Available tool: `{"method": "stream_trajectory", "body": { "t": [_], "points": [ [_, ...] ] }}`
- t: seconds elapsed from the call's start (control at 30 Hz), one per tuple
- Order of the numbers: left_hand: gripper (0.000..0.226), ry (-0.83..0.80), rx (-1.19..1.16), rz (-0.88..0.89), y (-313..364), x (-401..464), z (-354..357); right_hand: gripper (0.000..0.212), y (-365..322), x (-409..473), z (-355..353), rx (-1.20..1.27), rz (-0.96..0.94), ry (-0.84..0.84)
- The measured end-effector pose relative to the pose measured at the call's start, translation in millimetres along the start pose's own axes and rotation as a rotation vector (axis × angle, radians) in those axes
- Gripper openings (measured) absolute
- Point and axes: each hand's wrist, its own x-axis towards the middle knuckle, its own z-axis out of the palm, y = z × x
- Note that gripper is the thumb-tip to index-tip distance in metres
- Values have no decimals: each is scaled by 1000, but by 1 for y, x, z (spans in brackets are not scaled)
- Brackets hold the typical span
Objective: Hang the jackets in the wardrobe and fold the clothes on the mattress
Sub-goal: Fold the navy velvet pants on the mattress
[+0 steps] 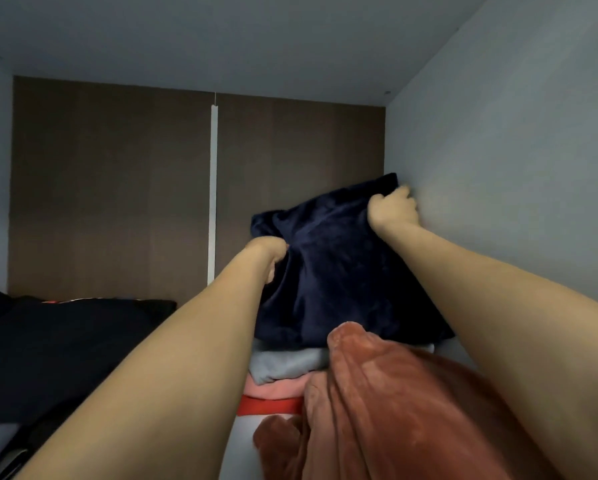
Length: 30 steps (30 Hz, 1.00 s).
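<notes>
A dark navy fleece garment [335, 268] is held up inside a wardrobe compartment, its lower part resting on a stack of folded clothes. My left hand [269, 254] grips its left edge and my right hand [392, 207] grips its upper right corner, close to the right wall. Under it lie a folded grey piece [287, 363], a pink piece [273, 388] and a red piece [269, 407]. A rust-brown fleece garment [394, 417] lies crumpled in front of the stack, between my forearms.
Brown panels [117, 188] form the back of the compartment, split by a white vertical strip [213, 188]. A grey wall [498, 168] closes the right side and a grey ceiling sits above. Dark black clothing [58, 344] is piled at the left.
</notes>
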Motion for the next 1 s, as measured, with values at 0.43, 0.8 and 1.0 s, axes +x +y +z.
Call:
{"method": "stream_trajectory", "body": {
  "t": [0.43, 0.8, 1.0],
  "points": [
    [59, 83, 895, 488, -7, 48, 14, 59, 44, 17, 56, -485, -386, -601],
    [53, -95, 1038, 313, -67, 85, 46, 40, 66, 9, 63, -623, -530, -822],
    [60, -86, 863, 203, -68, 88, 42, 37, 69, 9, 65, -469, -489, -879]
  ]
}}
